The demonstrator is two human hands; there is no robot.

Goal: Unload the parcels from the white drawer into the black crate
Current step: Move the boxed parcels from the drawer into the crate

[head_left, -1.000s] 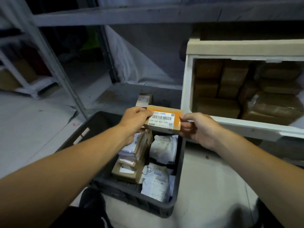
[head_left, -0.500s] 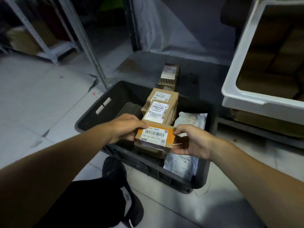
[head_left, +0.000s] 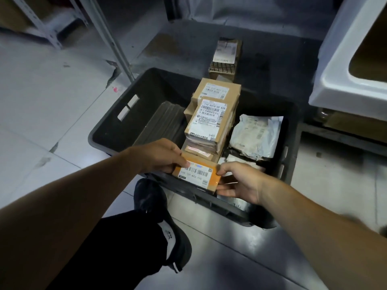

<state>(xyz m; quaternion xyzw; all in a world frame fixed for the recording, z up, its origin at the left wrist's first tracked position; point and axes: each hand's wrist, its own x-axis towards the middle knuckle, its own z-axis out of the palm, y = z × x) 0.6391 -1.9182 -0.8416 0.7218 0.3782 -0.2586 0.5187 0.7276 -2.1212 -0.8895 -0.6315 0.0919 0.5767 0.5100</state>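
Observation:
A small orange-taped parcel point(head_left: 198, 176) with a white barcode label is held over the near part of the black crate point(head_left: 117, 130). My left hand point(head_left: 161, 156) grips its left end and my right hand point(head_left: 236, 181) pinches its right end. Inside the crate stand stacked brown boxes point(head_left: 211, 120) in the middle and white plastic mailers point(head_left: 256, 132) on the right. The white drawer point(head_left: 343, 65) juts in at the upper right, with brown parcels inside it barely visible.
One more labelled box point(head_left: 225, 57) lies on the dark floor beyond the crate. A metal shelf post point(head_left: 111, 38) rises at the upper left. My black shoe point(head_left: 165, 225) rests on the tiled floor just left of the crate's near corner.
The view has tilted down from the drawer to the crate. Both hands have carried the orange parcel down toward the crate's near edge.

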